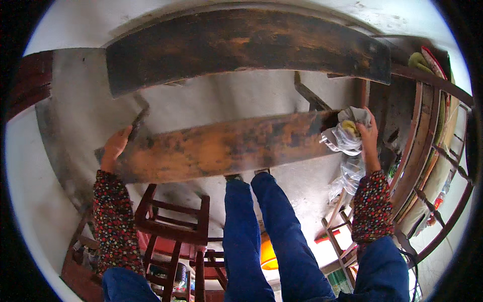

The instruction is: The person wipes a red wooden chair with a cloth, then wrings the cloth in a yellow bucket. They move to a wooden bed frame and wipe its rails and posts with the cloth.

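A worn wooden bench [211, 147] with dark patches lies across the view in front of my legs. At its left end my left hand [116, 145] touches or grips the edge; what its fingers do is partly hidden. My right hand [369, 132] holds a bundle of grey cloth and clear plastic [349, 141] at the bench's right end, with a bit of yellow showing in the bundle. Beyond lies a longer, darker wooden board [249, 45], its surface scuffed brown in places.
Dark red wooden stools [171, 232] stand below left, near my legs. An orange basin [268, 253] shows between my legs. To the right are a wooden bed frame [430, 79] with bedding and a small wooden ladder-like frame [336, 241]. Clear plastic [351, 175] hangs below my right hand.
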`<state>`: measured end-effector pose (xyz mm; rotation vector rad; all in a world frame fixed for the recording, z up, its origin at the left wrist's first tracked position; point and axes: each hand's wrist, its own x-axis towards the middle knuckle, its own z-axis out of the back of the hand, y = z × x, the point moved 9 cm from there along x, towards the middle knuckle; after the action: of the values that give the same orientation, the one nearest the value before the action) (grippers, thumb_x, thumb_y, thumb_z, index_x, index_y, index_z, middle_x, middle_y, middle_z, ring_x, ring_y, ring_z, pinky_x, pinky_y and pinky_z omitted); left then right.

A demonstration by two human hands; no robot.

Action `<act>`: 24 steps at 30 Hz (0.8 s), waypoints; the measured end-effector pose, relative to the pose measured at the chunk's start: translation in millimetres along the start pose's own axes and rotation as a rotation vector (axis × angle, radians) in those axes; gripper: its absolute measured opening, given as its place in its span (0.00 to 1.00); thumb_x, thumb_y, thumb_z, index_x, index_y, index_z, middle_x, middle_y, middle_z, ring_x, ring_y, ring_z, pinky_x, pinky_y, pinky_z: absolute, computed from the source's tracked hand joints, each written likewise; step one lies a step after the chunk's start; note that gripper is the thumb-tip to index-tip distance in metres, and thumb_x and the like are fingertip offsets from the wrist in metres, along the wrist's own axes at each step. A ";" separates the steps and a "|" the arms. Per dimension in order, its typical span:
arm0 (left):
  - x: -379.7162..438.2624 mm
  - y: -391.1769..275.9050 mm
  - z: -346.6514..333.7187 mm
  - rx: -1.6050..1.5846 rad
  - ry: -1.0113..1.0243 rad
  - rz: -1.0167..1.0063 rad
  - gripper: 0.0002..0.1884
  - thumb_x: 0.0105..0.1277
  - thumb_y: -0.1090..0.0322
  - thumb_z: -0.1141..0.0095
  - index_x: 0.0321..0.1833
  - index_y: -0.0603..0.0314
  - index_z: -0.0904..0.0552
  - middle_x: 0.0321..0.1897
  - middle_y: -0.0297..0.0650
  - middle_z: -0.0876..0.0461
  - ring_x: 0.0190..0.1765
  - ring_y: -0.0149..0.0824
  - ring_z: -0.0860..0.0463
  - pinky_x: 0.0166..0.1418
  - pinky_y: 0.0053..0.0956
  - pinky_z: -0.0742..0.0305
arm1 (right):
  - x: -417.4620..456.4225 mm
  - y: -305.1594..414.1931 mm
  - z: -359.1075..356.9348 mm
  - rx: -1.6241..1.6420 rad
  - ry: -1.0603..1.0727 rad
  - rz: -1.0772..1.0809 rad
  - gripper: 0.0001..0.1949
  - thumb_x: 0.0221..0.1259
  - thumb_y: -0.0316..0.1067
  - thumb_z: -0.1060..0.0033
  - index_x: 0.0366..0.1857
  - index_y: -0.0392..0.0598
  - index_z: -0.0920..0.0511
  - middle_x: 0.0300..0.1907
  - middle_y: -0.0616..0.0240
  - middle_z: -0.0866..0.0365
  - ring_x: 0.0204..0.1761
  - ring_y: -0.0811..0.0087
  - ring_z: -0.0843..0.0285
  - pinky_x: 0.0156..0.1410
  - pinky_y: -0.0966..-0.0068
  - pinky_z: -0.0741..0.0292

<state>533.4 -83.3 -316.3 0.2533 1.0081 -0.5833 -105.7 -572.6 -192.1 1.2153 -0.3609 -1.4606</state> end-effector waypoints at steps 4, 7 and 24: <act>-26.4 -68.7 43.4 0.246 -0.112 0.108 0.30 0.74 0.45 0.62 0.48 0.72 0.21 0.40 0.54 0.18 0.46 0.51 0.20 0.54 0.42 0.30 | -20.3 -29.8 22.5 -0.312 -0.393 0.224 0.30 0.58 0.36 0.34 0.65 0.43 0.32 0.59 0.50 0.27 0.62 0.57 0.31 0.69 0.65 0.38; -63.3 -45.7 26.7 0.173 -0.531 -0.135 0.22 0.74 0.54 0.55 0.52 0.71 0.22 0.46 0.53 0.18 0.50 0.52 0.21 0.59 0.42 0.31 | -51.3 -20.3 -28.5 -0.530 -0.641 0.135 0.32 0.56 0.38 0.33 0.66 0.44 0.32 0.60 0.49 0.27 0.60 0.53 0.31 0.67 0.61 0.36; -255.2 -15.1 -222.6 -1.773 -0.622 0.528 0.19 0.69 0.69 0.47 0.60 0.72 0.27 0.53 0.45 0.22 0.53 0.35 0.22 0.58 0.29 0.27 | -304.8 138.8 -622.4 -0.341 0.607 0.604 0.48 0.38 0.32 0.26 0.71 0.47 0.42 0.69 0.38 0.43 0.55 0.45 0.26 0.57 0.59 0.25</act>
<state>262.9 93.5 -214.0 -1.1447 0.4995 0.7837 424.3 -105.1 -201.2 1.0803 -0.0424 -0.5650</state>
